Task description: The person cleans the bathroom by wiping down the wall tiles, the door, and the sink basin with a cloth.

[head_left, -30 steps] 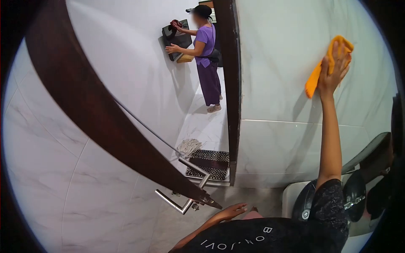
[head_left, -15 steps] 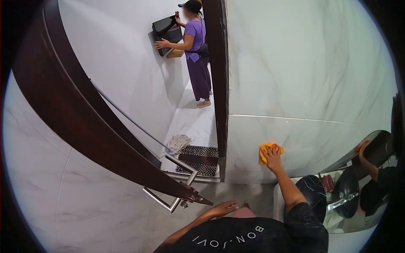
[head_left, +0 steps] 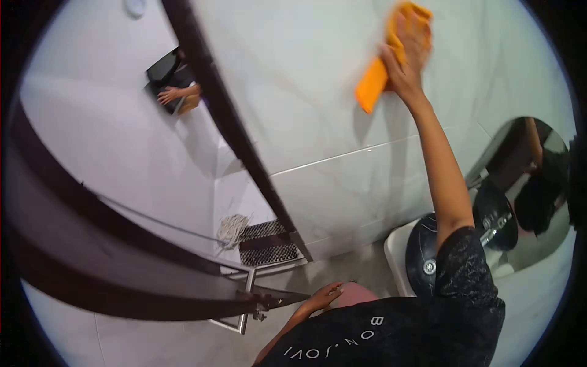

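Observation:
High on the marbled wall tile (head_left: 330, 67), my right hand (head_left: 411, 61) presses an orange cloth (head_left: 372, 85) against the surface, and one end of it hangs down to the left. My right arm is stretched far out, and the fingers are a little blurred. Low in the view, my left hand (head_left: 327, 296) is beside my pink-clad leg (head_left: 356, 293), close to the edge of the dark door (head_left: 153, 303). Its fingers are loosely extended with nothing in them.
The door's metal handle (head_left: 249, 290) juts out at left. Through the doorway are a mop (head_left: 232, 231), a checkered mat (head_left: 266, 243) and another person's hand (head_left: 171, 95) on a black box-like object (head_left: 164, 68). A black basin (head_left: 422, 254) and a mirror (head_left: 541, 235) stand at right.
My right hand has moved the cloth from the lower wall up to a higher spot. The view has shifted and tilted. The door frame now hides most of the other person.

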The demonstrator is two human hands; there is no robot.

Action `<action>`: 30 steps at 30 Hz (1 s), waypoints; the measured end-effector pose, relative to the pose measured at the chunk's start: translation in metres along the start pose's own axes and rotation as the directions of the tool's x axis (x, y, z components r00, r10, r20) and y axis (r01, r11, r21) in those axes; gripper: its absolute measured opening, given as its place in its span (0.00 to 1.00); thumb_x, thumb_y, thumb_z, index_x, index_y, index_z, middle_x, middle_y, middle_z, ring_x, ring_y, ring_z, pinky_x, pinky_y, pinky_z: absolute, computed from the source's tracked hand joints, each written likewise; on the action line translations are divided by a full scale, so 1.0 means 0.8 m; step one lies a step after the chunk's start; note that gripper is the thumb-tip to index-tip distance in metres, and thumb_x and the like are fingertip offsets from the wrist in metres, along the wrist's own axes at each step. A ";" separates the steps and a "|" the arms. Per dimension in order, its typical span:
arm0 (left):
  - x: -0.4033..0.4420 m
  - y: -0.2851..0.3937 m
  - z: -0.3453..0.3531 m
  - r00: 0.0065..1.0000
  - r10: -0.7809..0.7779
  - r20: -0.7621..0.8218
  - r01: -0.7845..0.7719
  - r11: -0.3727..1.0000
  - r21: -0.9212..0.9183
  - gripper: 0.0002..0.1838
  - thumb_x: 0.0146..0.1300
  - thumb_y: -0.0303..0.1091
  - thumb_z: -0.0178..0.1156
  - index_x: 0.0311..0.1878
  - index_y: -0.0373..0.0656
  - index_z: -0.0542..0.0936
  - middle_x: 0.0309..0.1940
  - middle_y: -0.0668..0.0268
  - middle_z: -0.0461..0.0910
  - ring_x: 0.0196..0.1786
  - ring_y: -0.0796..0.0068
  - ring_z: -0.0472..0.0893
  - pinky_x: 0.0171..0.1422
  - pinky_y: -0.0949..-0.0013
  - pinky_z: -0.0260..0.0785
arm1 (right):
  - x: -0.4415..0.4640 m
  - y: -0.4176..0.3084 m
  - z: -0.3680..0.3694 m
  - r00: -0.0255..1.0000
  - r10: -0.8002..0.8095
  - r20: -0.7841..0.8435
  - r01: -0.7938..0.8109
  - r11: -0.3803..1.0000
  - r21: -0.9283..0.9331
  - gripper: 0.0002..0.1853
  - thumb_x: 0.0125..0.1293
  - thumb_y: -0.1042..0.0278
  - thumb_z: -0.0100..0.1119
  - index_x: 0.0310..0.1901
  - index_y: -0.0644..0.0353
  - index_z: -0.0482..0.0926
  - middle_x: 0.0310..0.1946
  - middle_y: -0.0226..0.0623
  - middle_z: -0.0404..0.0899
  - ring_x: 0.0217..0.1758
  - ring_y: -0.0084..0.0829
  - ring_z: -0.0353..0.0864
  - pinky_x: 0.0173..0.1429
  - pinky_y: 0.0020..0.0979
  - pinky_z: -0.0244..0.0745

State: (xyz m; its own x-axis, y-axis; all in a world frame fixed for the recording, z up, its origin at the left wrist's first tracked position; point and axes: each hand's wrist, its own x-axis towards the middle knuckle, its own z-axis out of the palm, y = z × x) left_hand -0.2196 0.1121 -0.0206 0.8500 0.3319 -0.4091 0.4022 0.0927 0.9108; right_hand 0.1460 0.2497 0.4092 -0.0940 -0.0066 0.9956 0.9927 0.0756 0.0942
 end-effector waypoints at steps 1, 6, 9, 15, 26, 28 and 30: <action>0.009 0.001 -0.001 1.000 0.014 -0.013 -0.014 1.000 -0.007 0.30 0.63 0.51 0.49 0.62 0.40 0.63 0.57 0.56 0.67 0.61 0.63 0.66 0.63 0.65 0.57 | 0.014 0.010 -0.003 0.949 0.134 0.285 -0.115 0.990 -0.082 0.32 0.62 0.53 0.50 0.65 0.56 0.56 0.67 0.42 0.49 0.71 0.43 0.39 0.70 0.46 0.29; 0.035 0.062 -0.027 0.983 0.142 -0.114 -0.148 0.988 -0.042 0.24 0.64 0.41 0.52 0.59 0.39 0.66 0.54 0.57 0.70 0.57 0.65 0.69 0.61 0.66 0.58 | 0.058 0.015 -0.016 0.971 -0.207 0.119 0.235 0.916 -0.324 0.30 0.54 0.52 0.56 0.55 0.61 0.66 0.55 0.49 0.63 0.62 0.53 0.54 0.65 0.55 0.40; 0.050 0.094 -0.054 0.862 0.328 -0.386 -0.344 0.939 0.029 0.18 0.64 0.33 0.50 0.56 0.38 0.68 0.53 0.58 0.70 0.57 0.69 0.68 0.60 0.69 0.59 | 0.051 0.111 -0.032 0.993 0.048 -0.103 -0.037 0.993 0.111 0.19 0.52 0.66 0.53 0.47 0.60 0.69 0.48 0.44 0.68 0.51 0.44 0.65 0.55 0.42 0.58; 0.071 0.203 -0.089 0.094 0.751 -0.654 -0.410 0.628 0.662 0.19 0.61 0.25 0.46 0.56 0.35 0.65 0.59 0.53 0.61 0.63 0.58 0.61 0.65 0.60 0.52 | -0.044 0.284 -0.076 0.933 0.108 -0.343 -0.180 0.966 -0.185 0.26 0.62 0.65 0.53 0.62 0.51 0.60 0.60 0.34 0.63 0.62 0.40 0.60 0.64 0.40 0.53; 0.072 0.265 -0.177 -0.480 0.704 -0.523 0.002 0.597 0.802 0.32 0.63 0.38 0.48 0.65 0.33 0.50 0.66 0.47 0.47 0.68 0.52 0.49 0.70 0.54 0.40 | -0.339 0.314 -0.112 0.773 0.442 -0.456 -0.564 0.808 -0.173 0.27 0.61 0.57 0.47 0.61 0.56 0.60 0.65 0.44 0.53 0.69 0.44 0.48 0.69 0.43 0.42; 0.074 0.280 -0.188 -0.473 0.704 -0.530 -0.049 0.580 0.813 0.31 0.63 0.37 0.47 0.65 0.33 0.51 0.65 0.47 0.49 0.68 0.53 0.51 0.70 0.56 0.41 | -0.445 0.395 -0.074 0.494 0.720 -0.487 -0.838 0.544 -0.047 0.26 0.62 0.66 0.44 0.63 0.58 0.57 0.65 0.39 0.55 0.67 0.39 0.53 0.67 0.35 0.49; 0.078 0.283 -0.199 -0.481 0.698 -0.531 -0.121 0.547 0.828 0.29 0.64 0.34 0.45 0.65 0.34 0.50 0.65 0.49 0.50 0.67 0.55 0.53 0.69 0.59 0.43 | -0.458 0.400 -0.067 0.254 0.731 -0.633 -0.825 0.505 0.253 0.20 0.61 0.69 0.46 0.56 0.58 0.65 0.55 0.39 0.66 0.58 0.36 0.64 0.59 0.31 0.59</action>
State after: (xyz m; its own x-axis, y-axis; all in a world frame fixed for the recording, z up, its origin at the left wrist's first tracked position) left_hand -0.1295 0.3030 0.1688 -0.3092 0.4030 0.8614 0.3992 -0.7671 0.5022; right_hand 0.5021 0.2231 0.0749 0.7502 -0.5775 0.3220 0.5598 0.2957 -0.7741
